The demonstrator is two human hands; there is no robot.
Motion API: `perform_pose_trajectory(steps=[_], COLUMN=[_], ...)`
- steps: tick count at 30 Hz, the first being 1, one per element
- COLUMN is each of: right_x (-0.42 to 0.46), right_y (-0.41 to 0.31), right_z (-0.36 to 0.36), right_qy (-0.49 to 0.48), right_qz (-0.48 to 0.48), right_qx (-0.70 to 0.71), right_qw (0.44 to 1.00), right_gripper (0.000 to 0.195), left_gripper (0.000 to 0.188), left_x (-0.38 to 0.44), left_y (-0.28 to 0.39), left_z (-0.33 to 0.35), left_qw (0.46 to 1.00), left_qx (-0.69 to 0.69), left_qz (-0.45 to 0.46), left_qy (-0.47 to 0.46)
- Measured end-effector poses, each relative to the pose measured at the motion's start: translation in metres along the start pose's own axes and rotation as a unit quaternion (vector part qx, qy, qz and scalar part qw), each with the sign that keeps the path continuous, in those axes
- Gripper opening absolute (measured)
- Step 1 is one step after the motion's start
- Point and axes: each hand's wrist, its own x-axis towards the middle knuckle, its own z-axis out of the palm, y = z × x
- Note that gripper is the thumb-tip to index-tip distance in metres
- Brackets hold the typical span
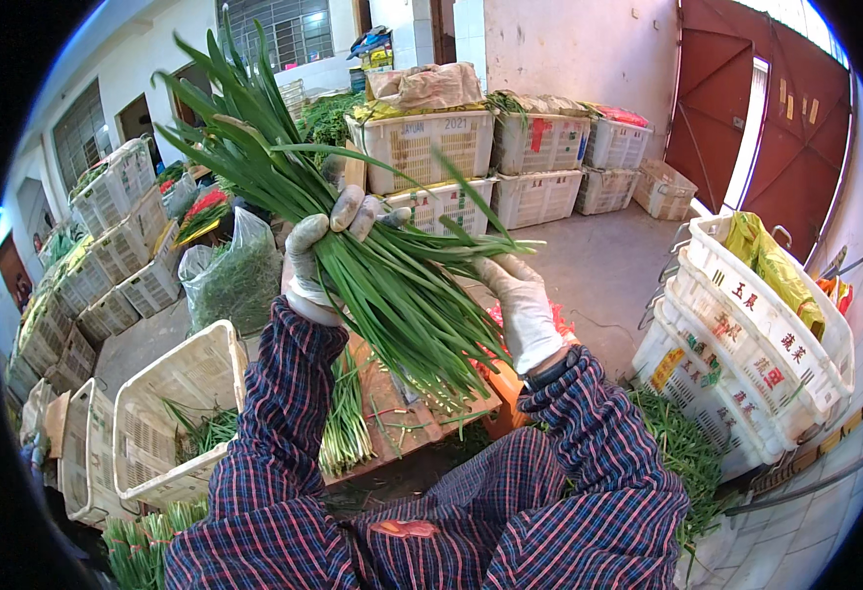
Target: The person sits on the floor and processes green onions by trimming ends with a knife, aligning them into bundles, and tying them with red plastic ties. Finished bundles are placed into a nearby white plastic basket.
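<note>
My left hand (328,240), in a pale, soiled glove, is closed round the middle of a large bunch of long green leafy stalks (402,302). The leaf tips point up and to the left, and the pale cut ends lie lower right. At the bunch's right side my right hand (516,302), gloved too, has its fingertips on a few stray stalks and leaves. Below the bunch, more stalks with white ends (346,428) lie on a low wooden table (394,442), beside loose scraps and a reddish tie.
An open white plastic crate (180,472) with greens stands at left, tied bundles (143,546) below it. Stacked crates (741,354) stand at right above a heap of green leaves (678,457). An orange object (506,402) and red ties (560,321) lie beyond the table.
</note>
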Motion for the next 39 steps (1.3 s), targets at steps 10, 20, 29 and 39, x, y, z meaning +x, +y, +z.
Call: perform_pose_trajectory(steps=[10, 20, 29, 39], right_x=[-0.04, -0.072, -0.084, -0.07], right_y=[0.004, -0.022, -0.003, -0.026], right_z=[-0.131, -0.043, -0.11, -0.022], right_qy=[-0.119, -0.109, -0.197, -0.038], right_qz=[0.034, -0.419, -0.088, -0.344], right_qx=[-0.425, -0.688, -0.822, -0.664], right_qw=[0.897, 0.583, 0.527, 0.663], right_gripper=[0.019, 0.017, 0.017, 0.027], left_gripper=[0.056, 0.054, 0.05, 0.014], left_x=[-0.004, 0.001, -0.004, 0.012], left_y=[0.006, 0.0, 0.011, -0.016], left_z=[-0.021, -0.017, -0.028, -0.025], left_qw=[0.996, 0.997, 0.98, 0.974], left_qx=[-0.025, -0.017, 0.053, 0.039], left_qz=[0.09, 0.052, 0.005, -0.027], left_qy=[0.011, 0.057, 0.191, 0.222])
